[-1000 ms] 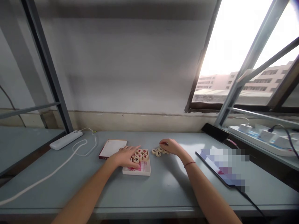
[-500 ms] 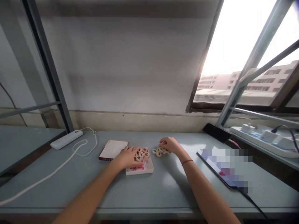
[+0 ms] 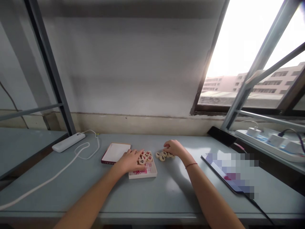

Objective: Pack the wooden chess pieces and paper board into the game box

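**Round pieces in and beside an open box, under two hands**

On the table (image 3: 166, 197), nearer its far edge than its near one, the white box (image 3: 143, 176) is seen open; it is judged light and fairly stiff, best held by opposite side walls so that it is kept level. Behind and to its left lies the shallow lid (image 3: 116, 152), inner face up; its thin rim is probably easily bent and best pinched lightly.

The left hand (image 3: 130, 161) is spread wide over the box's left part; the right hand (image 3: 175, 148) is curled narrow at the loose pieces (image 3: 162, 158), right of the box; whether one is gripped cannot be told. The red-marked pieces (image 3: 149, 158) are gathered towards the box's back; all are judged small, hard, hardly fragile and somewhat slippery, best taken singly by the round edge, between thumb and fingertip.
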### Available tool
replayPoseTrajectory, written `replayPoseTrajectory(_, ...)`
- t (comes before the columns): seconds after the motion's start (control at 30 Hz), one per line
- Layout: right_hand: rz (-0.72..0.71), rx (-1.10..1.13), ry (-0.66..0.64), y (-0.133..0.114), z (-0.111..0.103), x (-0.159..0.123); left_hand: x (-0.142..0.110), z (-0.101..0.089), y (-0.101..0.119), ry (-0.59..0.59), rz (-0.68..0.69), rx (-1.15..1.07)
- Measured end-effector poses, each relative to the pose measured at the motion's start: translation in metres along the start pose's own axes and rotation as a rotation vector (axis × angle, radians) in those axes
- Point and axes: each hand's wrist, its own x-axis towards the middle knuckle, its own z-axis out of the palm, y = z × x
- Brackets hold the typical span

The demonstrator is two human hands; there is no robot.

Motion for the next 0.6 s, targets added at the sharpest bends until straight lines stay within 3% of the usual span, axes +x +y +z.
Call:
replayPoseTrajectory(0.2, -0.008, 0.043, 0.023, -0.001, -0.005, -0.004, 0.002, 0.002, -0.006, 0.012, 0.019, -0.003)
replayPoseTrajectory(0.37, -0.031, 0.485, 0.186, -0.02, -0.014, -0.016, 0.002, -0.007, -0.006, 0.274, 0.145, -0.054)
replayPoseTrajectory(0.47, -0.095, 0.816, 0.068, -0.043, -0.012, -0.025, 0.002, -0.009, 0.0, 0.42, 0.253, -0.172)
replayPoseTrajectory(0.6, -0.113, 0.99, -0.153, -0.069, -0.005, -0.035, 0.006, 0.0, 0.007, 0.476, 0.296, -0.327)
